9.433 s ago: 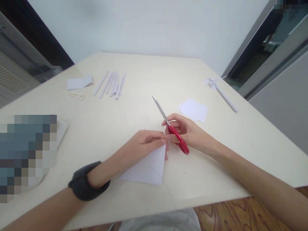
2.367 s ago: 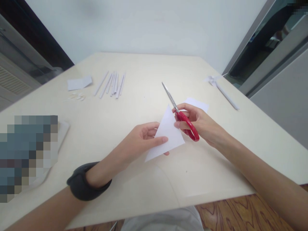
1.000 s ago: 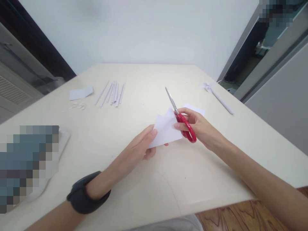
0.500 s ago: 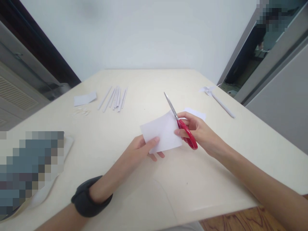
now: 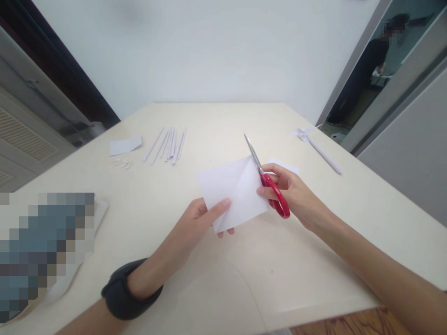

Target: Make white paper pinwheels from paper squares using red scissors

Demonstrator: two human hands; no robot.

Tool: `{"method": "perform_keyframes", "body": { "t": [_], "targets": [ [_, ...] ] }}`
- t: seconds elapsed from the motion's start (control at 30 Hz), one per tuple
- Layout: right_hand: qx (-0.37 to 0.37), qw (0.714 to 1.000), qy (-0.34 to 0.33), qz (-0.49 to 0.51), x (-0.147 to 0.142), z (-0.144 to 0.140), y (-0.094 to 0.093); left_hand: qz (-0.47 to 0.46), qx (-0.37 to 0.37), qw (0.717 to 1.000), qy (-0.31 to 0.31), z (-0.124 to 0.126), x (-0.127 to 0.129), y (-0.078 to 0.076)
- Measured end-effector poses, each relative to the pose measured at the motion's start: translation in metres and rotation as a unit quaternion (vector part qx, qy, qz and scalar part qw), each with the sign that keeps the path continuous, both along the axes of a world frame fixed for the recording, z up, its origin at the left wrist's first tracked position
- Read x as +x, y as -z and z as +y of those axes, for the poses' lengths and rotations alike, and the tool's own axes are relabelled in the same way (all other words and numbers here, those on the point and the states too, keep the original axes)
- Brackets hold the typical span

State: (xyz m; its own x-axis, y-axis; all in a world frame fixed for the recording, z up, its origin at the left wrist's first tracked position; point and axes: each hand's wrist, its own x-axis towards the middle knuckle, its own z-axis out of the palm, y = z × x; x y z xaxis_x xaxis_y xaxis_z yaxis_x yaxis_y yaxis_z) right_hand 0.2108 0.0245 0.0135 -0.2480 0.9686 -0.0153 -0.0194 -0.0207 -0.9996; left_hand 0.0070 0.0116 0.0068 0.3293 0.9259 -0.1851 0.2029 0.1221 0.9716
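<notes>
My left hand (image 5: 202, 218) pinches the near-left corner of a white paper square (image 5: 232, 190), held unfolded above the cream table (image 5: 209, 288); a diagonal crease runs across it. My right hand (image 5: 296, 195) grips red-handled scissors (image 5: 268, 184), fingers through the loops, blades closed and pointing away to the upper left. The thumb and a finger of that hand also touch the paper's right edge.
Several rolled paper sticks (image 5: 167, 144) lie at the far left, with a paper scrap (image 5: 125, 145) and small bits (image 5: 120, 163) beside them. A stack of white squares (image 5: 288, 166) sits behind my right hand. A paper pinwheel on a stick (image 5: 316, 146) lies far right.
The paper was a folded triangle and has been opened out into a flat square. My left hand shifted to its near corner; the scissors stayed in my right hand.
</notes>
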Motion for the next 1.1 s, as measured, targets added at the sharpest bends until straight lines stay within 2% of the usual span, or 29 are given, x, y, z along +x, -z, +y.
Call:
{"method": "perform_keyframes", "body": {
  "t": [0.17, 0.33, 0.47, 0.57, 0.63, 0.7, 0.83, 1.1],
  "targets": [
    [0.005, 1.0, 0.0, -0.01, 0.0, 0.001, 0.0, -0.02, -0.024, 0.999, 0.011, 0.001, -0.001, 0.003],
    [0.008, 0.999, 0.014, -0.031, 0.008, 0.006, 0.0, 0.0, -0.024, 1.0, 0.0, 0.001, 0.0, 0.006],
    [0.0, 0.99, 0.011, -0.14, 0.02, 0.015, 0.006, 0.02, -0.002, 1.0, -0.01, 0.001, 0.001, 0.005],
    [0.055, 0.962, 0.027, -0.267, 0.025, 0.018, 0.014, 0.044, -0.007, 0.999, -0.009, 0.0, 0.001, 0.003],
    [0.104, 0.925, 0.034, -0.364, 0.024, 0.017, 0.018, 0.04, -0.013, 0.999, -0.007, 0.0, 0.002, 0.003],
    [0.141, 0.897, 0.033, -0.417, 0.021, 0.016, 0.022, 0.03, -0.019, 0.999, -0.011, 0.0, 0.002, 0.003],
    [0.2, 0.859, 0.015, -0.47, 0.015, 0.014, 0.025, 0.04, -0.035, 0.998, -0.018, 0.001, 0.001, 0.007],
    [0.246, 0.824, -0.014, -0.511, 0.007, 0.009, 0.021, 0.061, -0.061, 0.996, -0.022, 0.0, 0.003, 0.006]
  ]
}}
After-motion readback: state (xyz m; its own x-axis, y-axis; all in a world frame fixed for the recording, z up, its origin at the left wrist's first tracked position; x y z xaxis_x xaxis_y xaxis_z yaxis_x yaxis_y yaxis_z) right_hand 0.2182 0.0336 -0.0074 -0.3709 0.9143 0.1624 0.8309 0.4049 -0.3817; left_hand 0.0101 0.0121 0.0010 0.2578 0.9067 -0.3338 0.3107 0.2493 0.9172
